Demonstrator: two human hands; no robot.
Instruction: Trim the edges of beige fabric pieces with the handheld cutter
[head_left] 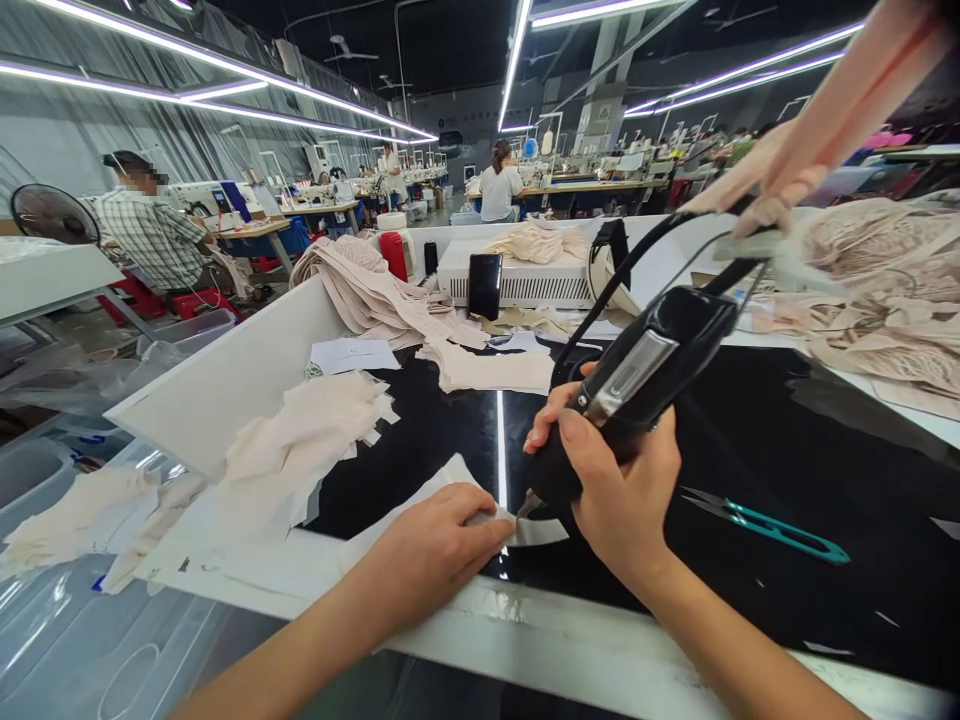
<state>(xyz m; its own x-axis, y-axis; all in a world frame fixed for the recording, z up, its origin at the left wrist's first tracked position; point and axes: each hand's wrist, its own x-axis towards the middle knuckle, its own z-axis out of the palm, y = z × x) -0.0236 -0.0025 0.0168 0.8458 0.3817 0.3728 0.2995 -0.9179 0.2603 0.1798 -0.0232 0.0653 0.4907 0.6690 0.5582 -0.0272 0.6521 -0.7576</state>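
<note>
Fingers of our right hand (615,495) are wrapped around the black cutting tool (637,385), thumb along its upper side, so this grip is closed on the handle low down near the tip. We judge that the low hold gives fine control of the point, which meets the pale fabric piece (442,475). The tool's body slants up and away from us, and its cord (637,250) rises from the far end, clear of the work.

Our left hand (435,545) lies palm down on the same fabric piece, fingers flat, the fingertips just beside the tool's tip. It grips nothing and seems to be there to pin the piece so it cannot slide on the glossy black table (787,440). The piece lies at the near edge of the table, between our two hands.

Right of our right hand, teal snips (772,530) lie flat on the table, near enough to reach easily. To the left, a loose heap of pale cut pieces (307,430) spills over the table's white edge, apart from the one under our hands.

Farther back lie a folded strip of cloth (487,370) and a sheet of paper (354,355). A phone (484,285) is propped upright against a white box (540,280). A mound of lacy cloth (877,290) fills the right side. Well beyond, a person in a checked shirt (154,235) and a person in a white top (500,185) sit at other tables.
</note>
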